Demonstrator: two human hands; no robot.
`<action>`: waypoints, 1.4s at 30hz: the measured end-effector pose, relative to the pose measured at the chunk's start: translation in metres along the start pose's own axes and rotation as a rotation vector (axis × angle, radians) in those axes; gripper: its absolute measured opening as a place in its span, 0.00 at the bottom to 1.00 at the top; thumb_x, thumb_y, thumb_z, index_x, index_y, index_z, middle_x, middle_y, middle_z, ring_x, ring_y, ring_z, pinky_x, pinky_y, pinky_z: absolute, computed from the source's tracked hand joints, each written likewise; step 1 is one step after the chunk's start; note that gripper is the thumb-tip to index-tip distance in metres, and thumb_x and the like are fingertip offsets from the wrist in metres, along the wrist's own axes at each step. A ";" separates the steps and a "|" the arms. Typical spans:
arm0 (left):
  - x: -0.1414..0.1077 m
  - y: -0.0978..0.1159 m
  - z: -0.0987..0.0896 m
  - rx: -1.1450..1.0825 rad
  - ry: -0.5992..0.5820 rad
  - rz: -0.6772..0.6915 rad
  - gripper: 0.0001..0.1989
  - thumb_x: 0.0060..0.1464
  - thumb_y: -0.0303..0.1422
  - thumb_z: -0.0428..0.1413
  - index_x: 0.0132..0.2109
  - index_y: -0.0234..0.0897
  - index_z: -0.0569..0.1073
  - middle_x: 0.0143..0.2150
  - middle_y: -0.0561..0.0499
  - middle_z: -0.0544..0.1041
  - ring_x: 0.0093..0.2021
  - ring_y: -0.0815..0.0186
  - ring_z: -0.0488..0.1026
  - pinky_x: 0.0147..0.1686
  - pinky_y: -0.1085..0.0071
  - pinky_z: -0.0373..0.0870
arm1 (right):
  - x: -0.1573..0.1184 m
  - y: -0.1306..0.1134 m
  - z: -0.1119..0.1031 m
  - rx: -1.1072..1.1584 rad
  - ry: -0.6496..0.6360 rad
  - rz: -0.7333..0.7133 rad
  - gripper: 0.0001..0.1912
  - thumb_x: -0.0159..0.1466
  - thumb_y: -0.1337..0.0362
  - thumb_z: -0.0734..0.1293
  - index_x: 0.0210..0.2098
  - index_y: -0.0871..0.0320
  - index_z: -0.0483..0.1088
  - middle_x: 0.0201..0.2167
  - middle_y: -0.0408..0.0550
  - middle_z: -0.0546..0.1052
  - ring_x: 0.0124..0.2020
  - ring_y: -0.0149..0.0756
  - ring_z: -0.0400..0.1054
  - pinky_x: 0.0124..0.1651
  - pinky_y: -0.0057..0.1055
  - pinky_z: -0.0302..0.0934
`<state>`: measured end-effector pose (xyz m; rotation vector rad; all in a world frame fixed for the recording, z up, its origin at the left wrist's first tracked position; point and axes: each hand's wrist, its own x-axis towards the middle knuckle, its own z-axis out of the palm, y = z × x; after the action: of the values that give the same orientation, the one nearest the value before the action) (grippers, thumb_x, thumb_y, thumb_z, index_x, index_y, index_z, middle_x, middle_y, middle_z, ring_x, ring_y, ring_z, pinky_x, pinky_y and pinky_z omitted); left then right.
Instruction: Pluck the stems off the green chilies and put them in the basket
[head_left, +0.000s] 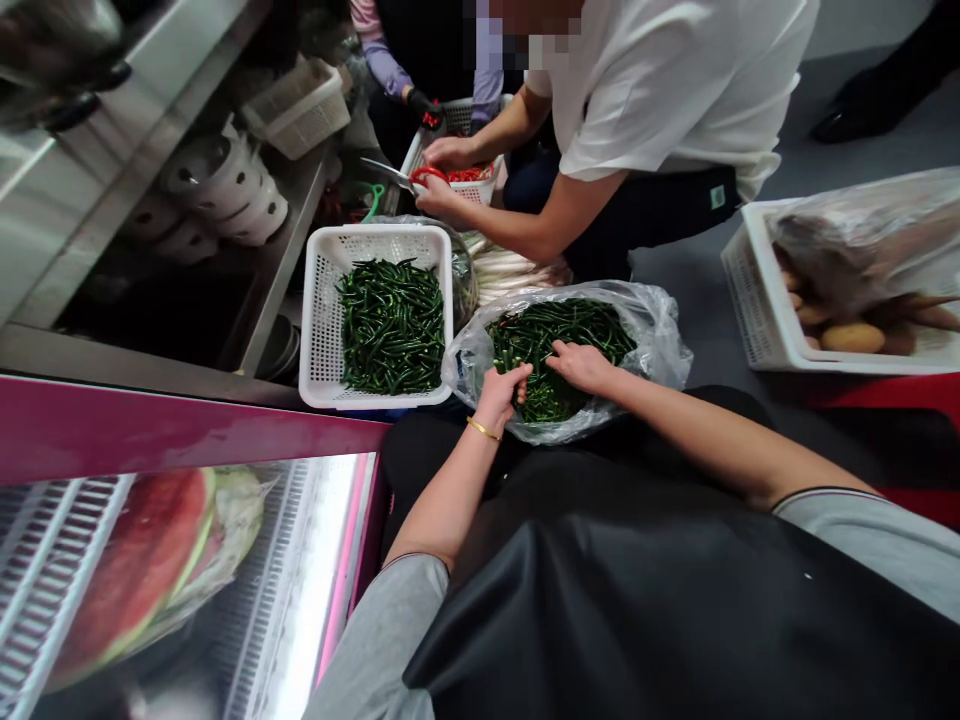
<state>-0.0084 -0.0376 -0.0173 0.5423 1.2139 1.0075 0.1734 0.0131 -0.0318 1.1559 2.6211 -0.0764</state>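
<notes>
Long green chili peppers (570,330) fill a clear plastic bag (660,320) in front of my lap. My left hand (504,392), with a gold bracelet at the wrist, is closed around a few green chili peppers over the bag's left side. Inside the bag, my right hand (579,366) has its fingers curled down among the peppers; its fingertips are partly hidden, and what they pinch is too small to make out. Left of the bag stands a white perforated basket (321,300) holding many green chilies (394,325).
Across from me a person in a white shirt (652,90) holds red-handled scissors (427,177) near a basket of red chilies (472,174). White-stalked vegetables (517,270) lie behind the bag. At right is a potato crate (757,290); at lower left, a display case with cut watermelon (142,570).
</notes>
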 end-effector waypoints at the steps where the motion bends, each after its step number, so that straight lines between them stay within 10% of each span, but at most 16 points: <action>1: 0.000 -0.001 0.001 0.046 -0.014 0.007 0.15 0.37 0.37 0.65 0.28 0.34 0.69 0.15 0.58 0.62 0.14 0.76 0.56 0.15 0.75 0.50 | 0.004 0.001 0.003 -0.005 -0.002 0.001 0.16 0.67 0.67 0.53 0.44 0.60 0.70 0.43 0.59 0.70 0.39 0.42 0.69 0.32 0.30 0.53; 7: 0.004 0.002 0.001 0.564 0.022 0.294 0.06 0.46 0.32 0.60 0.32 0.33 0.74 0.25 0.52 0.73 0.24 0.69 0.68 0.27 0.71 0.64 | -0.002 0.013 -0.015 0.008 -0.011 0.013 0.15 0.65 0.71 0.54 0.40 0.65 0.71 0.38 0.60 0.72 0.35 0.40 0.70 0.31 0.29 0.54; 14: 0.006 -0.008 0.012 1.185 -0.248 0.601 0.11 0.47 0.27 0.58 0.41 0.36 0.77 0.39 0.45 0.77 0.41 0.61 0.73 0.44 0.66 0.67 | -0.042 0.006 -0.031 0.543 0.068 0.112 0.14 0.64 0.60 0.59 0.35 0.62 0.73 0.34 0.53 0.75 0.32 0.35 0.69 0.33 0.29 0.58; 20: 0.000 -0.004 -0.003 0.591 -0.156 0.457 0.09 0.43 0.35 0.62 0.33 0.35 0.75 0.28 0.50 0.74 0.29 0.67 0.69 0.33 0.70 0.65 | -0.060 0.005 -0.011 1.212 -0.181 -0.014 0.22 0.60 0.48 0.62 0.37 0.61 0.73 0.28 0.46 0.74 0.24 0.31 0.66 0.30 0.30 0.61; 27: 0.005 0.012 -0.024 -0.252 -0.158 -0.070 0.12 0.39 0.38 0.59 0.26 0.33 0.70 0.21 0.52 0.69 0.19 0.72 0.62 0.17 0.75 0.52 | 0.002 0.018 -0.009 0.308 0.113 0.290 0.19 0.66 0.62 0.56 0.52 0.58 0.70 0.50 0.59 0.69 0.42 0.44 0.69 0.37 0.33 0.60; 31: 0.004 0.011 -0.030 -0.332 -0.186 -0.097 0.12 0.42 0.38 0.58 0.28 0.33 0.69 0.28 0.46 0.75 0.23 0.70 0.67 0.16 0.76 0.52 | 0.026 0.031 -0.020 0.144 -0.043 0.204 0.16 0.65 0.61 0.58 0.46 0.59 0.72 0.47 0.59 0.70 0.39 0.42 0.71 0.35 0.31 0.58; 37: 0.007 0.006 -0.015 -0.340 -0.149 -0.095 0.17 0.39 0.38 0.65 0.29 0.33 0.68 0.18 0.58 0.61 0.18 0.78 0.58 0.18 0.78 0.50 | 0.010 0.046 -0.037 0.246 0.154 0.299 0.17 0.66 0.59 0.58 0.48 0.60 0.69 0.43 0.56 0.76 0.39 0.43 0.71 0.38 0.33 0.60; 42: 0.006 -0.004 0.003 -0.261 -0.018 -0.078 0.20 0.33 0.36 0.68 0.27 0.33 0.66 0.17 0.60 0.60 0.17 0.79 0.55 0.17 0.77 0.49 | -0.003 0.007 -0.016 0.673 0.251 0.226 0.14 0.64 0.63 0.60 0.46 0.58 0.71 0.41 0.49 0.78 0.40 0.35 0.71 0.44 0.30 0.62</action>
<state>-0.0040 -0.0333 -0.0225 0.2967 1.0592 1.0725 0.1772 0.0183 -0.0151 1.7601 2.7315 -0.8749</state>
